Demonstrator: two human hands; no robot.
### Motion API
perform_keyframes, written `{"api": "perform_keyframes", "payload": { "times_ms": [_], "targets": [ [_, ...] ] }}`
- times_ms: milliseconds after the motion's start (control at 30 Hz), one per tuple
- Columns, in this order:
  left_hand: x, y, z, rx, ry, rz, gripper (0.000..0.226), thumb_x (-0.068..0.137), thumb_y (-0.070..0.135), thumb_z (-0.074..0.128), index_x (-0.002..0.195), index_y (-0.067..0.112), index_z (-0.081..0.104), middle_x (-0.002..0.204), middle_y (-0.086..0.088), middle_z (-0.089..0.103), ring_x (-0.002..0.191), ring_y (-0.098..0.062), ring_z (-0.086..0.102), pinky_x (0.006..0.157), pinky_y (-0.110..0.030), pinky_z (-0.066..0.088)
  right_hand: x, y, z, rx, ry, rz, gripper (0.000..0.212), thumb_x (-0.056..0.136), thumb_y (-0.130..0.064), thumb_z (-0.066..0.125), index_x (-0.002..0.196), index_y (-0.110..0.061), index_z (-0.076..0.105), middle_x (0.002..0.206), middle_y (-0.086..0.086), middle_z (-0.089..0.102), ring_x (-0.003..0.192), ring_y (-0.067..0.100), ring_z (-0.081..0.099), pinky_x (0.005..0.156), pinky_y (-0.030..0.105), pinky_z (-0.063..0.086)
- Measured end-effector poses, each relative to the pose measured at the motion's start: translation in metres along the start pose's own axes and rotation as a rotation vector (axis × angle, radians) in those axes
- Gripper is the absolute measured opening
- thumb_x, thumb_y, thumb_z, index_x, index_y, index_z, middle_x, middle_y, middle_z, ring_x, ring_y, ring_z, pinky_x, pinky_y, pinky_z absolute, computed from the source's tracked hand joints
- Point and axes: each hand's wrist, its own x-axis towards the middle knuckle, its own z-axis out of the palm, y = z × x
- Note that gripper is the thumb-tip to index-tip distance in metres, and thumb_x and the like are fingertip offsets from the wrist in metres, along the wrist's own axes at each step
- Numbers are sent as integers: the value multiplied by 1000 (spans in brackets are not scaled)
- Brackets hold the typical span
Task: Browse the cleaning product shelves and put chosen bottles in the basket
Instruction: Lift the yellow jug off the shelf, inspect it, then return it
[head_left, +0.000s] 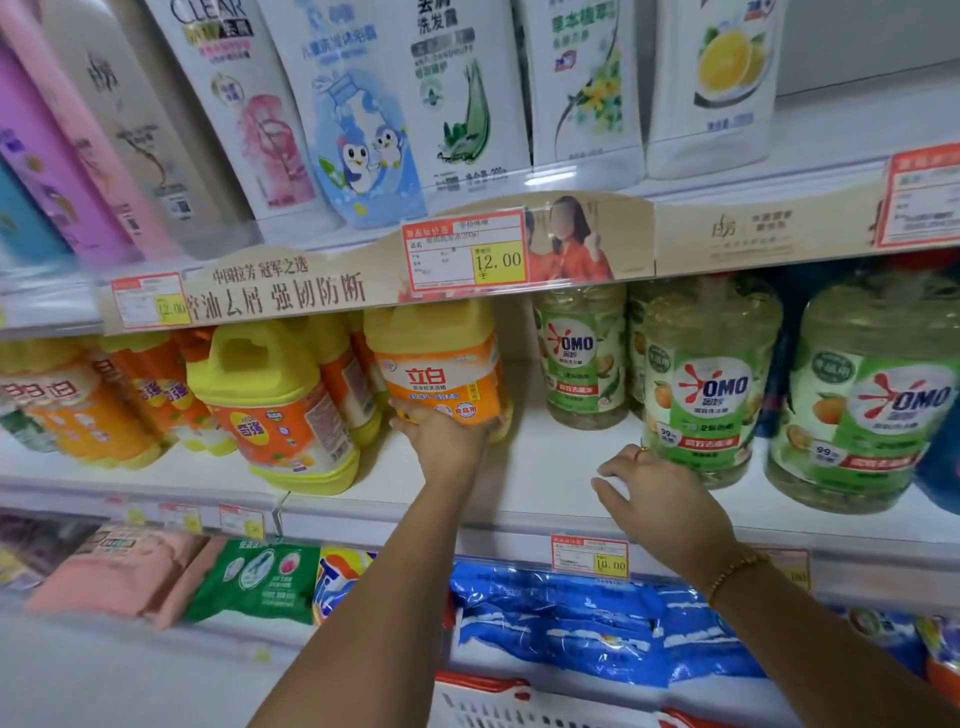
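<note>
A yellow jug with an orange label (435, 358) stands on the middle shelf (540, 467). My left hand (444, 434) grips it around the base, tilting it slightly off the shelf. My right hand (657, 501) rests on the shelf's front part with its fingers loosely curled, holding nothing, just left of a clear green OMO bottle (704, 379). The white and red basket (498, 701) shows at the bottom edge, mostly cut off.
More yellow jugs (270, 400) fill the middle shelf on the left, further OMO bottles (862, 395) the right. Tall shampoo bottles (363, 104) line the shelf above. Blue, green and pink refill bags (571, 618) lie on the shelf below. Price tags (465, 254) hang on the rails.
</note>
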Motion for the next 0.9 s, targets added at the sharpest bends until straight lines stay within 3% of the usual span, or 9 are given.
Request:
{"api": "perform_keyframes", "payload": {
  "times_ms": [133,233,400,467,533,600,667,767,900],
  "targets": [
    [2,0,-3,14,11,-53,136,66,32,87,149,7,-18,157,-24,-5,141,-40,24,110,-42,31,0,1,1,3,23,-9,37,98,-38,42,122,-19,61,121,-2,60,101,18,61,84,28,46],
    [-4,-3,-5,10,4,-25,121,69,32,85,151,4,0,152,-24,24,129,-40,41,102,-42,39,0,1,3,19,35,-15,36,97,-37,45,121,-17,63,120,0,61,101,20,61,86,30,46],
    [-77,0,-15,48,-78,198,47,88,28,68,127,4,55,124,-13,63,115,-28,57,90,-25,41,-6,4,-15,54,-98,-69,31,96,-28,47,113,-12,67,115,7,65,106,24,59,91,36,45],
    [-126,-1,-19,-82,-90,349,14,93,24,62,94,12,68,91,-4,71,87,-11,64,74,-13,42,-28,8,-34,67,-78,-165,25,94,-21,49,98,-9,70,99,9,69,96,25,61,82,38,47],
    [-178,-7,-15,-116,-182,464,33,95,23,58,63,16,55,56,8,55,57,-5,51,56,-11,35,-67,20,-53,70,59,-226,25,90,-27,52,83,-11,70,83,4,67,80,18,59,69,32,45],
    [-230,-20,-2,-107,-400,509,43,96,25,58,56,15,45,49,8,44,50,-3,41,52,-15,31,-114,39,-73,25,166,-243,30,86,-40,51,71,-17,63,71,-3,59,71,11,49,59,22,32],
    [-281,-42,19,-23,-658,549,42,93,33,56,58,13,46,51,4,43,50,-3,39,52,-21,33,-161,68,-88,20,66,-169,28,87,-42,55,69,-21,54,69,-7,49,69,10,41,57,21,25],
    [-355,-74,52,96,-993,529,21,90,25,57,69,23,54,60,11,51,56,0,48,57,-18,38,-235,123,-96,-4,-312,106,22,89,-37,63,89,-16,59,84,-2,53,74,7,43,65,23,29],
    [-417,-89,91,140,-1232,172,26,95,4,51,115,20,52,104,7,50,80,6,48,62,-1,39,-324,178,-81,97,-647,533,62,83,-40,70,133,-15,45,124,6,53,106,18,51,83,22,35]
  ]
}}
